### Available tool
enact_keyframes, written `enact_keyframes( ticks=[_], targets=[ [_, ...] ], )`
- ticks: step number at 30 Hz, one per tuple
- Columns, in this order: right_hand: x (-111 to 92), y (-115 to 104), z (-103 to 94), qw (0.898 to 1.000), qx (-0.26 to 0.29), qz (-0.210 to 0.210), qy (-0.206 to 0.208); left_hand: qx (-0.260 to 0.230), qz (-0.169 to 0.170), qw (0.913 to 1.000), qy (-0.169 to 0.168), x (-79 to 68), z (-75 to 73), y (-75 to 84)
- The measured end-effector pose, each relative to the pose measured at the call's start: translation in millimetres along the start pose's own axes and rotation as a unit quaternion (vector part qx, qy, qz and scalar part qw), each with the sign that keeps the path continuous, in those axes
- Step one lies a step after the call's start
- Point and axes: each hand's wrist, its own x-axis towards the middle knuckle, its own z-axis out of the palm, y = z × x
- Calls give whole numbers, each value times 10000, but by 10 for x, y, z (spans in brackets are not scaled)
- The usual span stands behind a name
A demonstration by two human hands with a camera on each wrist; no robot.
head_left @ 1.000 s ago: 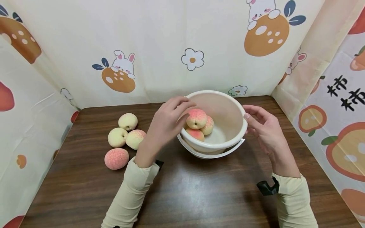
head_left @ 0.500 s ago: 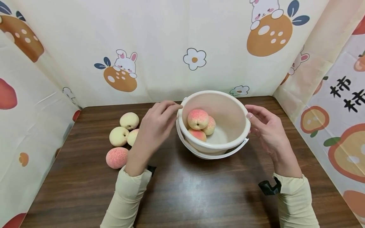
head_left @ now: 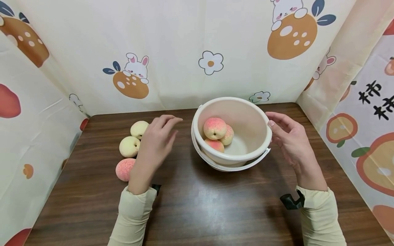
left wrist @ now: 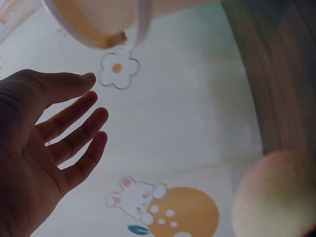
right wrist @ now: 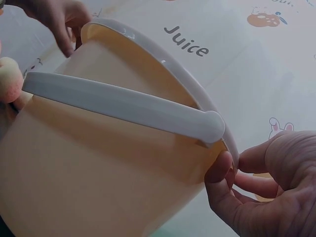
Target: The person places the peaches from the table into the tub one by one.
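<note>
My right hand (head_left: 289,143) pinches the right rim of a white plastic bucket (head_left: 241,124), its thumb and fingers at the edge in the right wrist view. The bucket's white handle (right wrist: 118,106) hangs down along its near side. Inside, to the left, sit several peaches, the top one (head_left: 214,128) pink and cream. My left hand (head_left: 154,143) is in the air left of the bucket, fingers loosely bent and holding nothing. Beside and behind it on the table lie a pink peach (head_left: 124,169) and two pale peaches, one nearer (head_left: 128,147) and one farther back (head_left: 139,129).
The dark wooden table (head_left: 209,208) ends at a printed cloth backdrop (head_left: 175,61), with more cloth on both sides. A black wrist mount (head_left: 290,201) sits at my right cuff. In the left wrist view, one peach (left wrist: 276,197) shows at the lower right.
My left hand has moved left from over the bucket's left rim, coming in front of one pale peach on the table. My right hand stays at the rim; the peaches in the bucket keep their places.
</note>
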Motion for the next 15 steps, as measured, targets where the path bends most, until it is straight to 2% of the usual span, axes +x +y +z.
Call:
enact_keyframes(
  ticks=[15],
  targets=[
    [-7,-13,-1,10000,-45,33,9,496,-754,9951,-399,-260,51,-327]
  ],
)
